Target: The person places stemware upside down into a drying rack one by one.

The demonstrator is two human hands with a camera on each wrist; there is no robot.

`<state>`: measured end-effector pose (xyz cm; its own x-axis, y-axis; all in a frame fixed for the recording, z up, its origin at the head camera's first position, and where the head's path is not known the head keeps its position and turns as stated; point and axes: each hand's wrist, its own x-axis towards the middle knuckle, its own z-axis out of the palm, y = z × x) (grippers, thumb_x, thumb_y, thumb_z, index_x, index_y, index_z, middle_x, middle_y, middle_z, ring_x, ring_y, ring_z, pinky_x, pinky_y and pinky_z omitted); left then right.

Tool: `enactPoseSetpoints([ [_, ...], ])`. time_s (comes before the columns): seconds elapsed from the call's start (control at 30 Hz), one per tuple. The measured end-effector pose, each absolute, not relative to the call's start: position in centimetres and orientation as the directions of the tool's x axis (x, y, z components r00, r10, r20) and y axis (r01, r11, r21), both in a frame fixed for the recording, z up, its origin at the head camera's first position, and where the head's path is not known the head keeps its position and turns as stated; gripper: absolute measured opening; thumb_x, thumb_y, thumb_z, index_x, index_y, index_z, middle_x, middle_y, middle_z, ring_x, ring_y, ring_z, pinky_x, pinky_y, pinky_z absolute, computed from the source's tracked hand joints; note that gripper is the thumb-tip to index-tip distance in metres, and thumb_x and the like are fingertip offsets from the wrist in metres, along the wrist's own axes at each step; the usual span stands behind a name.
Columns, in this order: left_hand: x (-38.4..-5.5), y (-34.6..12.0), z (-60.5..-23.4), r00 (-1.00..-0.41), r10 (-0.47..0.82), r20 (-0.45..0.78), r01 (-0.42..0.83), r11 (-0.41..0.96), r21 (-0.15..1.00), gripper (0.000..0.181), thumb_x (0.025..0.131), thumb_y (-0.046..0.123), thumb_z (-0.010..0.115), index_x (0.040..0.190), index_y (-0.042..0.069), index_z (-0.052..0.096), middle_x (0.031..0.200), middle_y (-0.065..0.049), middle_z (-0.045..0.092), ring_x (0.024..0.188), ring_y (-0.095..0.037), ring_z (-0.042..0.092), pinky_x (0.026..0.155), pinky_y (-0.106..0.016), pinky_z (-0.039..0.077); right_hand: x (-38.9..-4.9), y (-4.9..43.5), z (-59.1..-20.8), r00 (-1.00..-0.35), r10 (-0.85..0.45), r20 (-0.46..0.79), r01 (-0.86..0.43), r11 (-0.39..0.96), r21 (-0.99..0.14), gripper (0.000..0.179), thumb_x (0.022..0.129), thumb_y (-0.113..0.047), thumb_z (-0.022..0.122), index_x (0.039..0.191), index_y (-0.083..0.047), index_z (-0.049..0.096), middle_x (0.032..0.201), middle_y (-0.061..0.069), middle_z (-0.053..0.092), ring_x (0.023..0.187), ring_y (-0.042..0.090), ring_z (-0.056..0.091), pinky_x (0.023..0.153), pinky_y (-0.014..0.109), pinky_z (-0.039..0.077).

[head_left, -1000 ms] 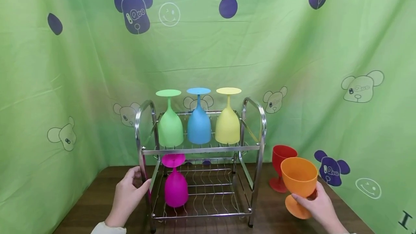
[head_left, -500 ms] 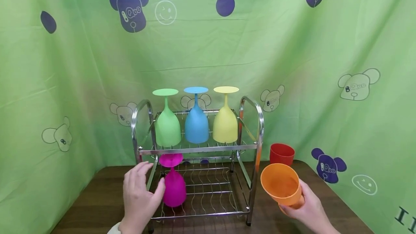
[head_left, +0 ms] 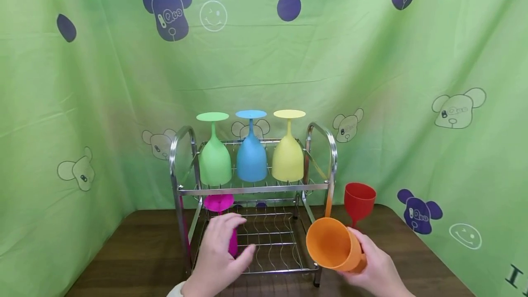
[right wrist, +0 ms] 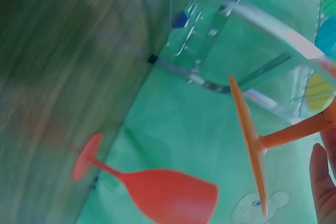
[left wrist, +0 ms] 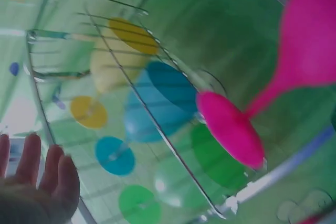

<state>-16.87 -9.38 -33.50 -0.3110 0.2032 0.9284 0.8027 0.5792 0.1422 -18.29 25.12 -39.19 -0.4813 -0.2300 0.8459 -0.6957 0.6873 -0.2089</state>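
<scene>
My right hand (head_left: pixel 373 265) grips an orange goblet (head_left: pixel 332 244), tilted so its mouth faces me, beside the rack's right front leg. In the right wrist view the goblet's foot and stem (right wrist: pixel 294 131) stick out past the fingers. In front of the rack hovers my left hand (head_left: pixel 220 253), fingers spread and loosely bent, holding nothing. It partly hides a magenta goblet (head_left: pixel 219 202) upside down on the lower tier. On the upper tier of the metal rack (head_left: pixel 255 190) stand a green goblet (head_left: pixel 215 164), a blue goblet (head_left: pixel 251 162) and a yellow goblet (head_left: pixel 288 162), all inverted.
A red goblet (head_left: pixel 360 200) stands upright on the brown wooden table (head_left: pixel 132 246), right of the rack and behind my right hand. Green printed cloth (head_left: pixel 247 58) hangs behind and at both sides.
My right hand has carried the orange goblet left toward the rack, tipping its mouth toward me. My left hand has left the rack's left side and moved right, in front of the magenta goblet.
</scene>
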Motion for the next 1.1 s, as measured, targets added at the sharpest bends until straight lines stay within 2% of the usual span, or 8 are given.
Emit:
enactPoseSetpoints([
  [0.17,-15.8,-7.9,-33.8,-0.328,0.335,0.883,0.870,0.472,0.144,0.050,0.073,0.026,0.077,0.114,0.006,0.057,0.111,-0.002,0.060,0.103,-0.017,0.054,0.087,-0.032,0.045,-18.1,23.8,-38.9,-0.432,-0.330,0.839,-0.724,0.681,-0.105,0.091,0.049,-0.039,0.094,0.121,0.002,0.057,0.104,0.006,0.065,0.082,0.013,0.063,0.083,0.007,0.042],
  [0.33,-15.0,-6.7,-34.2,-0.332,0.393,0.857,0.896,0.417,0.155,0.061,0.072,0.030,0.082,0.121,0.007,0.055,0.115,-0.004,0.061,0.103,-0.018,0.056,0.083,-0.035,0.050,-18.1,22.6,-38.9,-0.373,-0.394,0.840,-0.757,0.653,-0.029,0.086,0.055,-0.048,0.089,0.119,0.001,0.058,0.101,0.005,0.066,0.078,0.013,0.063,0.079,0.011,0.046],
  [0.43,-15.0,-6.3,-34.4,-0.381,0.424,0.822,0.882,0.433,0.186,0.072,0.067,0.032,0.086,0.127,0.007,0.053,0.121,-0.005,0.060,0.107,-0.019,0.056,0.084,-0.038,0.051,-18.2,22.0,-39.0,-0.353,-0.418,0.837,-0.780,0.626,-0.016,0.084,0.057,-0.049,0.088,0.119,0.000,0.059,0.103,0.003,0.066,0.079,0.013,0.063,0.079,0.012,0.046],
  [0.5,-15.1,-6.2,-34.6,-0.399,0.440,0.804,0.876,0.441,0.193,0.077,0.066,0.034,0.087,0.129,0.007,0.052,0.123,-0.006,0.060,0.109,-0.021,0.057,0.084,-0.041,0.051,-18.1,21.6,-39.1,-0.352,-0.434,0.829,-0.793,0.609,-0.018,0.087,0.050,-0.041,0.093,0.119,0.000,0.059,0.102,0.001,0.066,0.079,0.012,0.063,0.079,0.012,0.047],
  [0.57,-15.2,-6.1,-34.9,-0.408,0.452,0.793,0.879,0.431,0.206,0.079,0.066,0.034,0.087,0.131,0.005,0.051,0.124,-0.008,0.060,0.110,-0.022,0.057,0.085,-0.042,0.052,-17.9,21.2,-39.2,-0.347,-0.453,0.821,-0.804,0.594,-0.012,0.086,0.051,-0.041,0.093,0.119,0.000,0.059,0.101,0.000,0.066,0.079,0.012,0.063,0.079,0.012,0.047],
  [0.77,-15.4,-6.3,-35.9,-0.386,0.491,0.781,0.898,0.393,0.197,0.083,0.068,0.041,0.084,0.135,0.007,0.049,0.127,-0.011,0.057,0.112,-0.025,0.057,0.084,-0.042,0.052,-17.6,19.8,-39.6,-0.256,-0.494,0.831,-0.810,0.579,0.095,0.079,0.068,-0.061,0.077,0.118,-0.001,0.062,0.100,-0.002,0.066,0.078,0.010,0.062,0.072,0.018,0.050],
  [0.9,-15.7,-6.6,-35.6,-0.358,0.539,0.762,0.899,0.420,0.125,0.086,0.064,0.040,0.087,0.135,0.009,0.048,0.127,-0.012,0.057,0.110,-0.026,0.058,0.082,-0.040,0.052,-17.8,18.8,-39.0,-0.201,-0.538,0.819,-0.797,0.576,0.182,0.076,0.076,-0.064,0.068,0.116,0.000,0.062,0.103,0.002,0.067,0.079,0.013,0.063,0.072,0.023,0.050],
  [1.1,-15.8,-6.5,-35.8,-0.338,0.571,0.748,0.891,0.451,0.058,0.086,0.062,0.040,0.088,0.133,0.012,0.049,0.126,-0.013,0.056,0.103,-0.025,0.061,0.078,-0.034,0.052,-17.3,18.3,-38.2,-0.194,-0.556,0.808,-0.773,0.594,0.223,0.077,0.078,-0.067,0.063,0.114,0.000,0.062,0.100,0.002,0.067,0.079,0.014,0.065,0.070,0.024,0.051],
])
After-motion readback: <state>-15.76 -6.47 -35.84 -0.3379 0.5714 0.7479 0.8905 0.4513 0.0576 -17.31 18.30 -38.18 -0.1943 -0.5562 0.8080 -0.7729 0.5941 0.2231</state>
